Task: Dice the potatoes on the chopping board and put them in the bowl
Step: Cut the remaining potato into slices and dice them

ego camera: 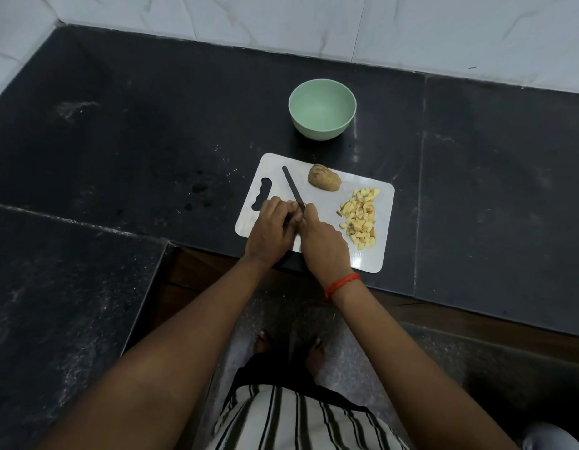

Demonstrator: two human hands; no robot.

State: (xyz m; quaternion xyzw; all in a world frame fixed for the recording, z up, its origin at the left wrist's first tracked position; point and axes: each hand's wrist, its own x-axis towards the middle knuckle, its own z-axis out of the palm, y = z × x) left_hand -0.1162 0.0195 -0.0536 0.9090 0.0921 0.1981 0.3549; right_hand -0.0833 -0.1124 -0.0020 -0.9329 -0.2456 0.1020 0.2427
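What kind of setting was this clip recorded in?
Most likely a home kitchen: a dark polished stone counter against white marble-look wall tiles, with a white plastic chopping board carrying diced potato pieces and a pale green bowl behind it.

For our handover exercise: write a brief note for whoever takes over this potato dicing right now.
Right hand grips the knife, blade pointing away over the chopping board. Left hand curls beside the blade; what it holds is hidden. Done: a diced pile on the board's right side. An undiced potato piece lies near its far edge. The bowl beyond is empty. Left: dice the rest, move everything into the bowl.
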